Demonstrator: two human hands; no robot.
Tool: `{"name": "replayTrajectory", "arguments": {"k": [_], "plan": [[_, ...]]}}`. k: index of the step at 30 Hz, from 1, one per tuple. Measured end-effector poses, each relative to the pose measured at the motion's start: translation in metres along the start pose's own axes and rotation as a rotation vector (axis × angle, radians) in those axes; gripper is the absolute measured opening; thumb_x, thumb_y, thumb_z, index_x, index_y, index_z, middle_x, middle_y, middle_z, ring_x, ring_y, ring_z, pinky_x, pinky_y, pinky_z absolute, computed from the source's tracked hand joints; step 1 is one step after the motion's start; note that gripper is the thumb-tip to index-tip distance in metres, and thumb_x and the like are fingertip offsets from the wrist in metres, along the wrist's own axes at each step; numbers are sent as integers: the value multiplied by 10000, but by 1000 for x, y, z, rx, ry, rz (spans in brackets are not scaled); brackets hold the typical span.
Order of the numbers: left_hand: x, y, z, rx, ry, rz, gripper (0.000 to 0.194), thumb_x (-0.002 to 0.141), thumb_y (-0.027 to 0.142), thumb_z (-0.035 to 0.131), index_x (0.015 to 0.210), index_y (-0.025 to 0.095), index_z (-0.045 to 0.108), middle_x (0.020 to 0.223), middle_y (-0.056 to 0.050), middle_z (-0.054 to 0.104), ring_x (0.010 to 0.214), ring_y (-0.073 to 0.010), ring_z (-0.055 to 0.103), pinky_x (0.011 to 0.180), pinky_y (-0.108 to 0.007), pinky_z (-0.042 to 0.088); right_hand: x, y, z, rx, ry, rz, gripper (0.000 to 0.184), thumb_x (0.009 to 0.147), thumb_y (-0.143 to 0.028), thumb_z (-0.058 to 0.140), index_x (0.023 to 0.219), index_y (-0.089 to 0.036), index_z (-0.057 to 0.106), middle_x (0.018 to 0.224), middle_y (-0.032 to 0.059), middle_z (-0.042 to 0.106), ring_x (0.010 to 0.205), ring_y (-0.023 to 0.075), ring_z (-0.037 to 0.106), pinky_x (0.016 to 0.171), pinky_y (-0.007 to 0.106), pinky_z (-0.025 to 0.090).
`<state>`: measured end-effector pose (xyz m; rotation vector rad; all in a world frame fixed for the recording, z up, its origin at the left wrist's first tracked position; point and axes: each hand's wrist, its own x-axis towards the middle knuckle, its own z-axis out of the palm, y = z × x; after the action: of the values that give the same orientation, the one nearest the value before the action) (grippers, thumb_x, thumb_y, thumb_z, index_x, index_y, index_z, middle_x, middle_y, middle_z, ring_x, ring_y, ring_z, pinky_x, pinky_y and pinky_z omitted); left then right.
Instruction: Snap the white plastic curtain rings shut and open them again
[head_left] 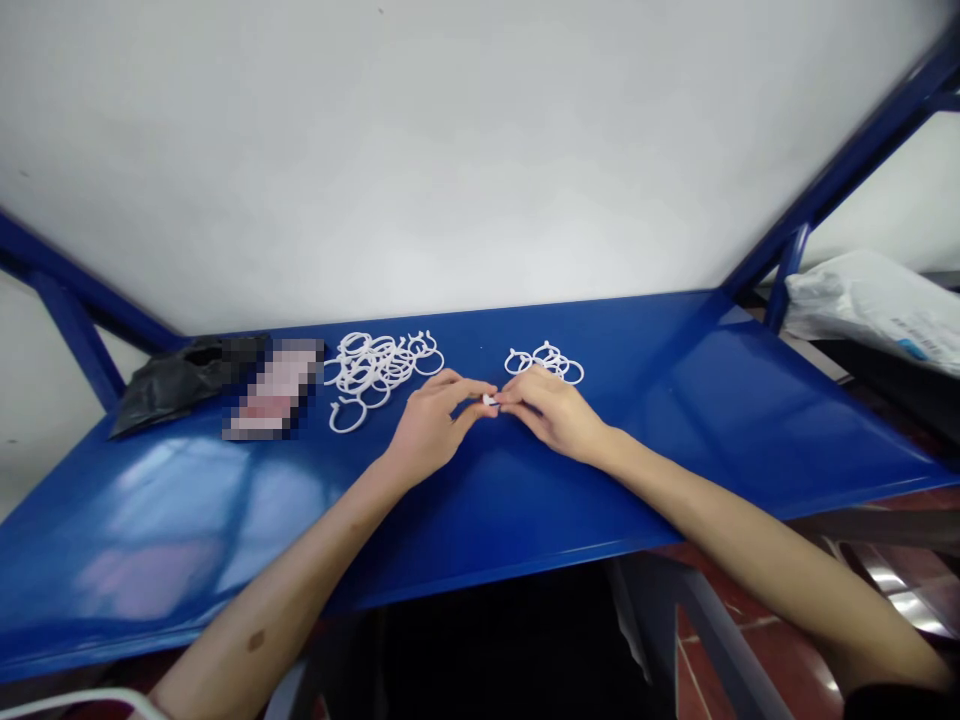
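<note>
Currently I see the left hand [429, 425] and right hand [553, 412], both pinched nearly closed, gripping a small white piece [490, 400] mid-frame; white rings [367, 368] lie upper left and upper right of it.

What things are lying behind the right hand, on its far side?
Beyond the right hand, a small group of white rings lies on the blue table. The hand covers the group's near edge, so any parts hidden there cannot be seen.

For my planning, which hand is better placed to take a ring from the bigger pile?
Probably the left hand: it is nearer the bigger pile than the right hand is, though both hold a white piece.
</note>
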<state>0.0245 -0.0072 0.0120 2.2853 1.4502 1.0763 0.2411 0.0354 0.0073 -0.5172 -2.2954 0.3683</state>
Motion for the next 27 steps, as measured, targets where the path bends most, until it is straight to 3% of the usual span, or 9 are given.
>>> {"name": "replayTrajectory", "arguments": {"k": [3, 6, 13, 20, 27], "plan": [[6, -4, -12, 189, 4, 65, 273, 944, 349, 656, 1195, 242, 671, 1086, -59, 732, 1040, -231, 634, 958, -404, 513, 7, 9, -11, -71, 133, 127, 65, 988, -263, 599, 984, -250, 663, 970, 48, 723, 912, 210, 641, 834, 383, 537], [9, -15, -26, 374, -9, 31, 274, 964, 353, 606, 1191, 208, 657, 1159, -105, 682, 1132, -283, 591, 1032, -468, 462, 9, 28, -22, -165, 229, 228, 46, 958, -251, 635, 938, -237, 674, 933, 47, 709, 867, 208, 622, 794, 368, 529], [1, -38, -34, 475, -246, -88, 323, 929, 434, 581, 1118, 193, 684, 1066, -119, 672, 1092, -322, 591, 978, -491, 474, 7, 69, -25, -227, 106, 369, 101, 914, -163, 599, 899, -221, 680, 952, 57, 703, 913, 220, 630, 842, 393, 515], [2, -38, -33, 456, -318, -100, 349, 944, 424, 517, 1132, 190, 696, 1102, -126, 696, 1075, -326, 622, 971, -508, 476, 7, 65, -23, -215, 55, 343, 157, 886, -108, 582, 923, -206, 698, 973, 67, 712, 950, 230, 634, 855, 392, 514], [1, -46, -36, 468, -320, -78, 338, 862, 194, 464, 1114, 197, 689, 1117, -112, 703, 1083, -297, 629, 973, -476, 479, 5, 46, -26, -209, 102, 313, 142, 928, -175, 565, 927, -221, 699, 960, 66, 710, 947, 234, 637, 850, 399, 519]]}}
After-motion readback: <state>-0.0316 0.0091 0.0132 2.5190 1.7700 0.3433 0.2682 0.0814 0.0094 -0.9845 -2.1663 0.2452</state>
